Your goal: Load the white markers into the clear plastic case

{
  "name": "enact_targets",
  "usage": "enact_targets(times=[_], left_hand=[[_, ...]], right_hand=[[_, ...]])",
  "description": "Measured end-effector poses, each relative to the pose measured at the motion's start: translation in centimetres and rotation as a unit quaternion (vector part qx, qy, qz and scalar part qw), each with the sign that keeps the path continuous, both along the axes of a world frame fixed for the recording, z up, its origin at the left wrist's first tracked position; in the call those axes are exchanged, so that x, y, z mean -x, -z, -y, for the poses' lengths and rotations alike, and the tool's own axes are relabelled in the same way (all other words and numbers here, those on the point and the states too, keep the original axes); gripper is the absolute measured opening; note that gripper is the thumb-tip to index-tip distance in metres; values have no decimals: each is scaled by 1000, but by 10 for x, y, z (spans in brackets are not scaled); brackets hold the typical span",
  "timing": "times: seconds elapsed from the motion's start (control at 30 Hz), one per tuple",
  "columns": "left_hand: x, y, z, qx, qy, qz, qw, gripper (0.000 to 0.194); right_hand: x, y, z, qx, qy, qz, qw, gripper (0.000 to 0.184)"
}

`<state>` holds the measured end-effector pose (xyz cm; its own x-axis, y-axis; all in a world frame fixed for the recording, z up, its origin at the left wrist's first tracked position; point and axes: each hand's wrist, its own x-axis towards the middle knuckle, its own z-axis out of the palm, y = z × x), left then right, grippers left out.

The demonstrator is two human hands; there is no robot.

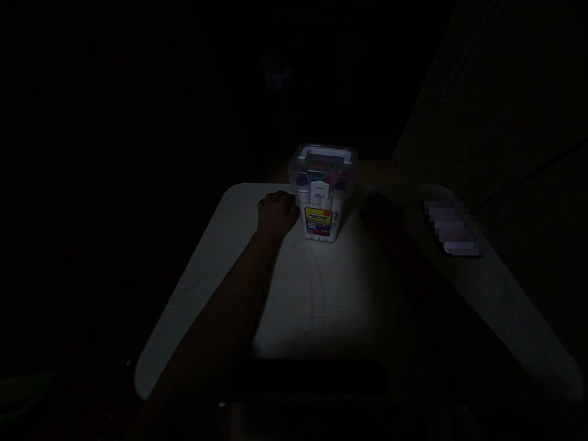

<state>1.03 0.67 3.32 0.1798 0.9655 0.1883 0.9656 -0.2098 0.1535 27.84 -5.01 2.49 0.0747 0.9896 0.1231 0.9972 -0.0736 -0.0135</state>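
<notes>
A clear plastic box of markers [320, 202] stands upright on a pale table [294, 300], its lid on and the white front clasp down. White marker barrels and coloured caps show through the walls, and a yellow and blue label is on the front. My left hand [276, 214] rests on the table just left of the box, back up, fingers loosely bent and thumb towards it; whether they touch I cannot tell. To the right of the box, my right hand [383, 215] lies in deep shadow, its fingers apart in outline. Neither hand holds anything visible.
A phone [452, 228] with a blurred screen lies at the table's right edge. The wall [514, 141] on the right has a dark cable along it. A dim pale object [277, 73] shows beyond the table, and something green [22, 392] is at lower left. The room is very dark.
</notes>
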Motion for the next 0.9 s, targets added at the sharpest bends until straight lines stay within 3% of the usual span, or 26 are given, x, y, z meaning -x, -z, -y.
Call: enact_targets(times=[0.9], left_hand=[[-1, -2, 1, 2, -4, 10, 1000, 44]], right_hand=[[-1, 0, -2, 10, -2, 4, 1000, 65]])
